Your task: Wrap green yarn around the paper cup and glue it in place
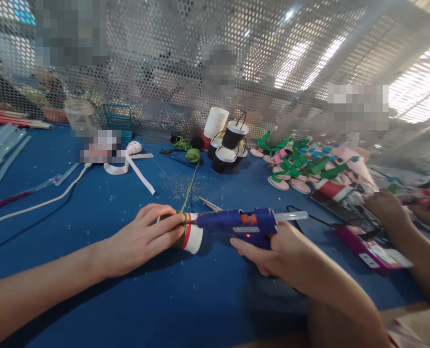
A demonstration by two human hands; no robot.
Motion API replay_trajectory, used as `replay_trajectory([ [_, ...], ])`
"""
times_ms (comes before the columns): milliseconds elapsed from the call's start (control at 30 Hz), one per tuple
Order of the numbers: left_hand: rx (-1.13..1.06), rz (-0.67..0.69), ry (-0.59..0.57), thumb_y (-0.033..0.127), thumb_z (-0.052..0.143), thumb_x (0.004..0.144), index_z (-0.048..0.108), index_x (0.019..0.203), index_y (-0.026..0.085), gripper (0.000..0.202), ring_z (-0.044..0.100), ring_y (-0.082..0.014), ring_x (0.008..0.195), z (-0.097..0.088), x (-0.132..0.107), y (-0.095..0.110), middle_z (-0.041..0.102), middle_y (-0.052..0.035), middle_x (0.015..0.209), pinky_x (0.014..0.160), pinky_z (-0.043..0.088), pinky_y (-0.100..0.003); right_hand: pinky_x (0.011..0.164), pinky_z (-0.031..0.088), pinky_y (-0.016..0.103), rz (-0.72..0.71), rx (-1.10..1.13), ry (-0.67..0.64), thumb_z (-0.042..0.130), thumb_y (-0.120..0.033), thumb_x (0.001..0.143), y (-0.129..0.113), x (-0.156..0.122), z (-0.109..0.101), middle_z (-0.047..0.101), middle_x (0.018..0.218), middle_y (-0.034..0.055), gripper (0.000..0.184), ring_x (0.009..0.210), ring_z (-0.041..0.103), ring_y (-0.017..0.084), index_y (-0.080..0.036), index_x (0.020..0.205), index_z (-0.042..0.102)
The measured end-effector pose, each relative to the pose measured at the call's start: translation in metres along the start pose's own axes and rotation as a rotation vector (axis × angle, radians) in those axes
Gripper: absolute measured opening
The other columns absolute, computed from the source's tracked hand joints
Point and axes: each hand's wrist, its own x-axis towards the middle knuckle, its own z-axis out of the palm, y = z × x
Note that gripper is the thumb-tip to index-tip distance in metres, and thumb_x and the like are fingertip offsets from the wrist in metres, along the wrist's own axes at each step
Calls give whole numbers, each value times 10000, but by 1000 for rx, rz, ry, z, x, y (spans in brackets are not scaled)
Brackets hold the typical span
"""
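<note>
My left hand (153, 234) is closed over a paper cup (195, 239) that lies on its side, its red and white part showing. Green yarn (189, 189) is wrapped round the cup under my fingers and runs back to a small green ball of yarn (192, 155). My right hand (273, 246) grips a blue hot glue gun (232, 221) by its handle. A clear glue stick (292, 216) sticks out of the gun's back, and a small red light glows on its side. The gun's nozzle points left, at or very near the yarn on the cup.
Scissors (210, 204) lie behind the gun. Farther back stand stacked white cups (216, 121) and black-wrapped cups (224, 159) with handles. Green paper flowers (302, 162) fill the right back. White ribbon (140, 176) and glue sticks (4, 150) lie left. Another person's hands (389, 208) work at right.
</note>
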Motion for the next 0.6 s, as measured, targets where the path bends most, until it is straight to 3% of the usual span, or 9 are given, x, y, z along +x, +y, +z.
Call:
replay_trajectory([
  [133, 47, 43, 7, 87, 272, 903, 484, 1090, 69, 283, 396, -272, 1079, -3, 4, 2, 541, -137, 1128, 858, 368, -415, 412, 396, 215, 70, 0, -65, 506, -411, 722, -2, 7, -1, 480, 346, -23, 383, 351, 470, 101, -199, 407, 450],
  [267, 100, 76, 17, 87, 271, 902, 522, 1019, 79, 278, 429, -267, 1046, -6, 6, 2, 557, -124, 1104, 840, 378, -404, 431, 386, 219, 60, -21, -77, 486, -428, 733, -4, 12, 0, 516, 385, -1, 445, 386, 479, 102, -197, 361, 407],
  [500, 82, 49, 23, 98, 257, 909, 505, 1059, 107, 290, 402, -255, 1073, -2, 1, 2, 541, -112, 1139, 867, 358, -409, 437, 383, 204, 1, 168, -82, 521, -358, 727, -5, 24, -2, 479, 369, -44, 278, 382, 463, 93, -183, 515, 479],
  [600, 63, 54, 39, 88, 264, 905, 493, 1075, 85, 285, 403, -259, 1057, -2, 1, 2, 541, -119, 1132, 862, 352, -401, 428, 371, 202, -37, 303, 34, 585, -332, 680, 1, 37, -3, 502, 444, -63, 180, 412, 470, 91, -168, 683, 511],
])
